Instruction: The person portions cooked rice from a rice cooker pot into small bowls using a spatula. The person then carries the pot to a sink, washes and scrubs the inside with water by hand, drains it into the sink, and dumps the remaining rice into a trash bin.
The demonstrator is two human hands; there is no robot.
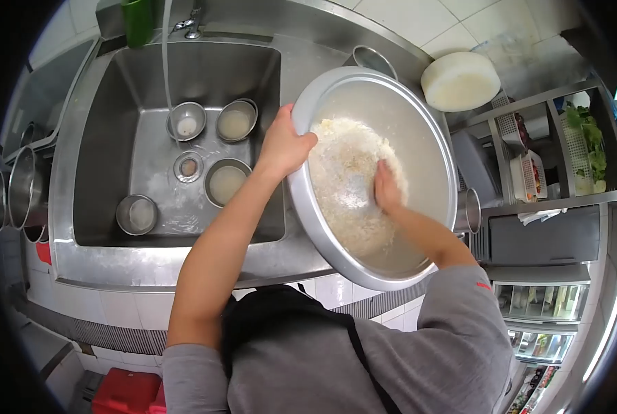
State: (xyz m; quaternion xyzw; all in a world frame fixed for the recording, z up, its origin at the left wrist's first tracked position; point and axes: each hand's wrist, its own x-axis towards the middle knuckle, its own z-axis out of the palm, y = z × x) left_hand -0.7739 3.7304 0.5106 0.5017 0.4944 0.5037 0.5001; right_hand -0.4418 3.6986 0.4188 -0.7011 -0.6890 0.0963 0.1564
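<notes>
My left hand (pixel 287 143) is closed on the rim of a large metal basin (pixel 419 110), thumb over the inner edge. The basin is tilted on the counter to the right of the sink. Inside lies a wet mass of white grains that looks like rice (pixel 350 148), with a shiny wet patch in the middle. My right hand (pixel 388 188) is in the basin against the grains, fingers stretched out and slightly blurred. Part of those fingers is hidden by the rice.
The steel sink (pixel 122 103) holds several small metal bowls (pixel 227 183) with cloudy liquid. Water runs from a hose (pixel 166 69) into one. A drain (pixel 188 167) sits mid-sink. A white round block (pixel 460 81) stands behind the basin. Shelves with baskets (pixel 529 176) are at the right.
</notes>
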